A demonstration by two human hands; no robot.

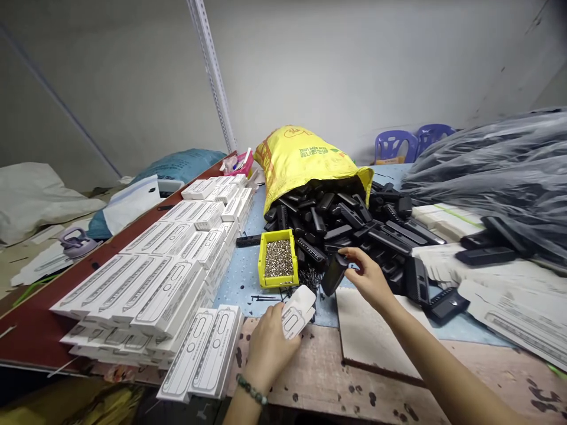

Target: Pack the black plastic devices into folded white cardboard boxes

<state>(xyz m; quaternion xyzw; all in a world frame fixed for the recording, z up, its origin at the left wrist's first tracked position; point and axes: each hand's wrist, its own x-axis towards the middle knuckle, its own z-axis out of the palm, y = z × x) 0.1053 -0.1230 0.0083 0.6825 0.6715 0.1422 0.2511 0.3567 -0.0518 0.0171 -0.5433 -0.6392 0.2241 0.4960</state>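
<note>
Two hands loaded — my left hand [270, 342] curls round an open white carton [297, 313], my right hand [370, 277] pinches a black plastic piece [333, 273] beside the yellow tray [261, 260]; boxing, I judge — next needs piece aligned with flap.

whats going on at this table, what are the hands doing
The left hand holds a small white box near the table's front edge. The right hand grips a black plastic part at the edge of a pile of such parts spilling from a yellow sack. A yellow tray of small metal bits sits just beyond the hands, and stacks of white boxes lie to the left.
</note>
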